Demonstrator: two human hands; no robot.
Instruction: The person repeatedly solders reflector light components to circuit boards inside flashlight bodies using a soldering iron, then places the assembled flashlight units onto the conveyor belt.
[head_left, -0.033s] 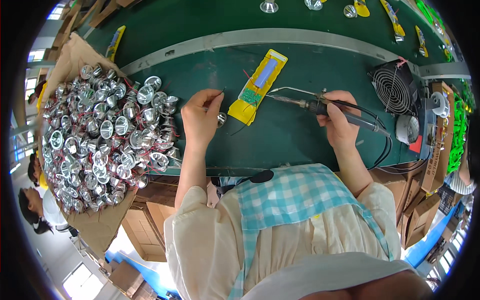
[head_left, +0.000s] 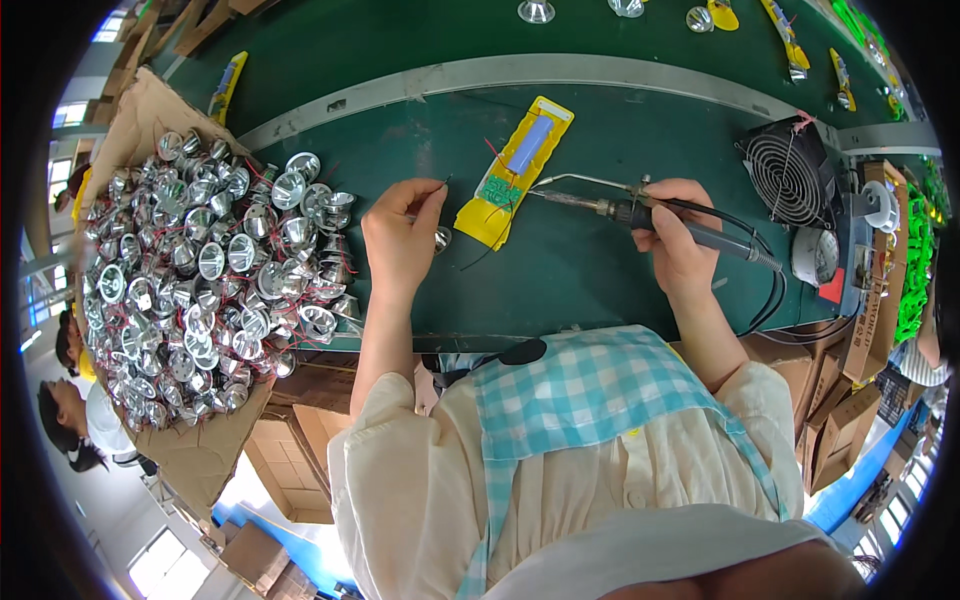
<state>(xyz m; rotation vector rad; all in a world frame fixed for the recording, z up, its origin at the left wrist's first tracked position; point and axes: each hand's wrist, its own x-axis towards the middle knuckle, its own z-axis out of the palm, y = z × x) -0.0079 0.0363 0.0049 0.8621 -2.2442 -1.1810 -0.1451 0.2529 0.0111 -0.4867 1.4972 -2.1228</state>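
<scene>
My right hand (head_left: pixel 684 240) is closed round a soldering iron (head_left: pixel 625 212) with a thin metal feed tube (head_left: pixel 590 179) above its tip. Both ends point left, close to a green circuit board (head_left: pixel 497 192). That board lies on a yellow plastic casing (head_left: pixel 485 228), slanted on the bench, with a blue-purple cylindrical battery (head_left: pixel 530 147) beyond it and thin red and black wires around. Left of the casing, my left hand (head_left: pixel 400 228) pinches something thin and dark, apparently a wire end (head_left: pixel 446 181). A small silvery reflector (head_left: pixel 442 239) shows partly from behind that hand.
A cardboard box (head_left: pixel 128 122) heaped with silvery reflectors (head_left: pixel 210 260) and red wires stands at left. At right are a black fan (head_left: pixel 786 175), a round metal tin (head_left: pixel 815 257) and a white spool (head_left: pixel 881 209). A metal rail (head_left: pixel 520 72) crosses behind; more yellow casings (head_left: pixel 228 88) lie beyond it.
</scene>
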